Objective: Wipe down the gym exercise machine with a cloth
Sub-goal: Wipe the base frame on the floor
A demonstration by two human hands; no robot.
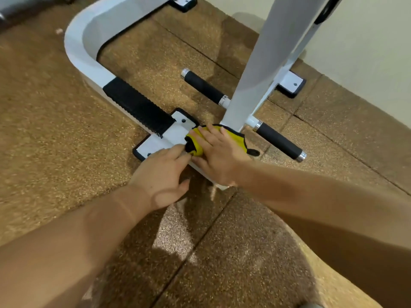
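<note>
Two bare hands meet low at the foot of a white exercise machine [75, 41], seen from the head camera looking down. The right hand [219, 152] lies palm-down on a yellow cloth [195, 142] with black edging, its fingers straight and spread, so the grip is a wide, flat press and not a clasp. The cloth sits on the white base bar, just beside the foot of the slanted upright post [262, 63] and touching the bolted base plate [153, 143]. The left hand [162, 174] reaches in from the left with fingers stretched out, their tips at the bunched black end of the cloth; its thumb hangs free below, and the grip looks loose and wide. A black ribbed tread [138, 105] covers the bar just beyond the plate, where the frame curves away. Two black foam handles stick out on either side of the post, one behind [204, 85] and one to the right [278, 141]. Speckled brown rubber floor tiles [55, 152] lie under everything, and a pale wall [367, 52] rises at the right.
</note>
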